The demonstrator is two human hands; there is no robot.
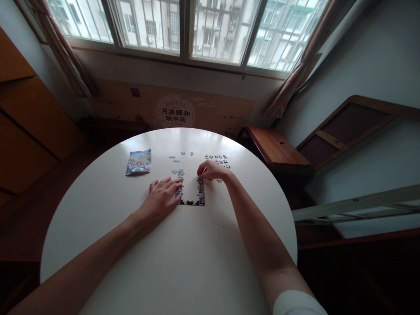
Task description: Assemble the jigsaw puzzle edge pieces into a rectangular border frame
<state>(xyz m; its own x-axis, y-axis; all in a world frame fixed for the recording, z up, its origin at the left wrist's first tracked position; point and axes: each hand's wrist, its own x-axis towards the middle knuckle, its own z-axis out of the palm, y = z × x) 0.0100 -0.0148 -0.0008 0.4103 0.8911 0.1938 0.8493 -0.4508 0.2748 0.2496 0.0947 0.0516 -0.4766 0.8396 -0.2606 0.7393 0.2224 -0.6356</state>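
A partly joined jigsaw puzzle [201, 197] lies on the white round table [183, 262], its joined pieces forming a left side, a bottom and a right side around bare tabletop. My left hand [162, 195] rests flat with fingers stretched, the tips touching the puzzle's left side. At the top of the right side, my right hand [210, 169] is pinched at the puzzle's edge; whatever lies between its fingertips is too small to make out. Loose puzzle pieces [220, 161] sit beyond and beside the right hand. A few more pieces [176, 160] lie above the puzzle's left side.
A colourful printed picture sheet [138, 162] lies on the table to the left. Behind the table stand a wooden side table [275, 146] and a beige printed panel [131, 105] under the barred window. A wooden cabinet [29, 113] is at the left.
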